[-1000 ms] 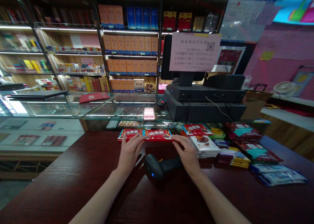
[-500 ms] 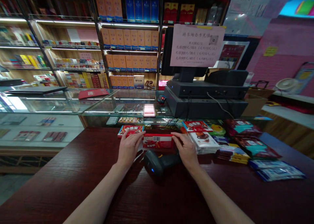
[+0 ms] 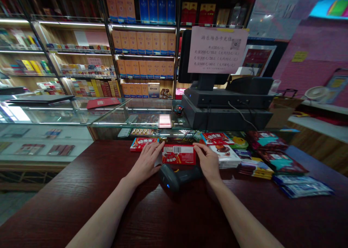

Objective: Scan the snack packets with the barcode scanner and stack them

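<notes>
A red snack box (image 3: 178, 158) with a barcode on its face is at the middle of the dark wooden counter (image 3: 81, 190). My right hand (image 3: 208, 163) pinches its right end between thumb and fingers. At the left end, my left hand (image 3: 145, 162) has its fingers stretched out, the fingertips close by the box's upper left corner. Just in front of the box lies a black barcode scanner (image 3: 174, 179) with a blue light, its handle pointing towards my right hand. Another red and blue snack box (image 3: 143, 143) lies behind my left hand, which partly covers it.
On the right are a red snack box (image 3: 216, 138), a white box (image 3: 225, 154), yellow and purple packets (image 3: 257, 167), brown bags (image 3: 282, 160) and blue-white packets (image 3: 303, 185). Behind are a glass display case (image 3: 141, 112) and a cash register (image 3: 228, 110) with cables.
The snack box has shifted slightly right and its barcode face tilts more upward. My left hand has loosened from its left end and flattened; my right hand stays on it.
</notes>
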`<act>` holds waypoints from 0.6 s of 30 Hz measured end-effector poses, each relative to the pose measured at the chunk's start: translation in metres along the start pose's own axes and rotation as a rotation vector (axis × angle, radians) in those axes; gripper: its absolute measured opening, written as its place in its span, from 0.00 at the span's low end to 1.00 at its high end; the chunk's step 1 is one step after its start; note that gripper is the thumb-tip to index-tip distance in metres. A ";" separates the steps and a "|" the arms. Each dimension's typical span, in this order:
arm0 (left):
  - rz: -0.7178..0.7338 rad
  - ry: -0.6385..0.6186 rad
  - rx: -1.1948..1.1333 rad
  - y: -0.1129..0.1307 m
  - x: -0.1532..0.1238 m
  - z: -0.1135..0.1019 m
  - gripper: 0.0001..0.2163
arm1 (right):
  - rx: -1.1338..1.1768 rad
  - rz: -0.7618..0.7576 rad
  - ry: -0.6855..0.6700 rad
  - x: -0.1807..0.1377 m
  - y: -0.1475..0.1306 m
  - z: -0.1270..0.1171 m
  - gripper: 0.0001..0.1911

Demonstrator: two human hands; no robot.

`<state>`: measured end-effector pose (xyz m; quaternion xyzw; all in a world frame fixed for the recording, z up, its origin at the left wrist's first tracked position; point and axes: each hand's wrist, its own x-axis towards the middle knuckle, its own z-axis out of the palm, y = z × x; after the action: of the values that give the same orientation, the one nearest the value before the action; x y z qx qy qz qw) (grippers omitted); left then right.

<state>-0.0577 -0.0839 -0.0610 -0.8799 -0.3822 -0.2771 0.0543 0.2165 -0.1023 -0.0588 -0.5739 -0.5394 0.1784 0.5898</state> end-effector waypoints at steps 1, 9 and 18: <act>-0.008 0.000 0.014 0.000 0.000 0.000 0.43 | 0.004 0.005 0.001 0.000 0.000 0.001 0.20; -0.062 0.041 0.093 0.004 0.002 -0.002 0.38 | 0.040 0.013 -0.017 -0.004 -0.005 0.004 0.21; -0.038 0.011 0.113 0.002 0.001 -0.007 0.37 | 0.065 0.014 -0.049 -0.006 -0.007 0.007 0.20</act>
<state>-0.0584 -0.0865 -0.0542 -0.8664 -0.4136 -0.2611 0.1008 0.2062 -0.1058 -0.0568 -0.5538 -0.5434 0.2139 0.5935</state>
